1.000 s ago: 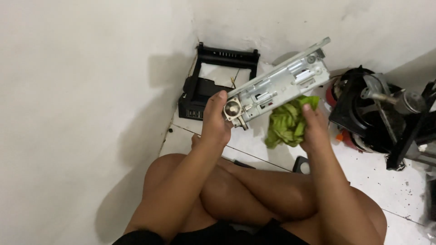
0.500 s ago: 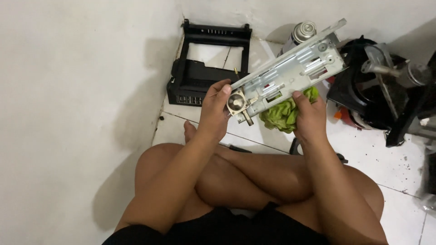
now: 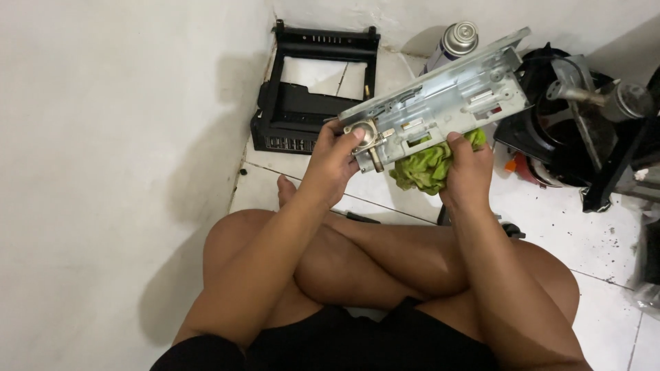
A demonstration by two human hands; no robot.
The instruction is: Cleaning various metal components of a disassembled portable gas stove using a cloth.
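Our left hand (image 3: pixel 335 159) is clamped on the end of the metal frame (image 3: pixel 440 103). Our right hand (image 3: pixel 469 168) presses a green cloth (image 3: pixel 423 167) against its underside, fingers closed around the cloth.

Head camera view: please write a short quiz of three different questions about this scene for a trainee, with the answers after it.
1. True or false: the left hand closes its grip on the end of the long silver metal chassis that carries a round brass-coloured part.
2. What does the right hand press against the chassis? A) a crumpled green cloth B) a screwdriver C) a sheet of paper
3. Fill in: the black plastic frame lies on the tiled floor beside the white ____.

Key
1. True.
2. A: the crumpled green cloth sits under the chassis in that hand.
3. Wall.
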